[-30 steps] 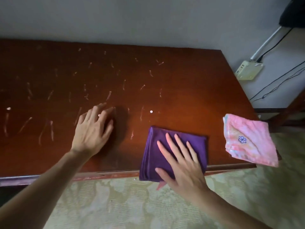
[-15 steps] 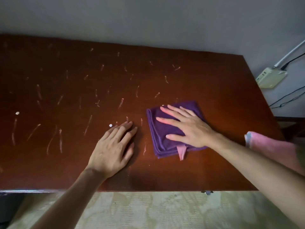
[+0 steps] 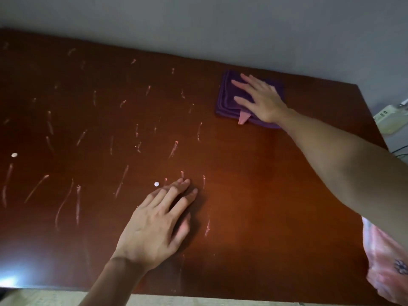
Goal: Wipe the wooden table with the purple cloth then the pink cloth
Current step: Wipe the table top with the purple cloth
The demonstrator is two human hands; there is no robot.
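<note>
Wooden table (image 3: 254, 195), right hand (image 3: 262, 100) (flat) pressing purple cloth (image 3: 227, 100)

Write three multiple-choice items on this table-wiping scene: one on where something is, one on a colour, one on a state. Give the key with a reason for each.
1. Where on the wooden table is the purple cloth?
A. near the far edge, by the wall
B. hanging off the near edge
C. at the far left end

2. What colour is the small tag sticking out from the purple cloth?
A. green
B. pink
C. black

3. How is the left hand placed?
A. closed around the pink cloth
B. raised in a fist
C. flat on the bare wood, fingers extended

Key:
1 A, the cloth lies under the right hand close to the wall side.
2 B, a pink strip shows at the cloth's near edge.
3 C, the palm is down with nothing under it, while the pink cloth lies at the right edge.
</note>
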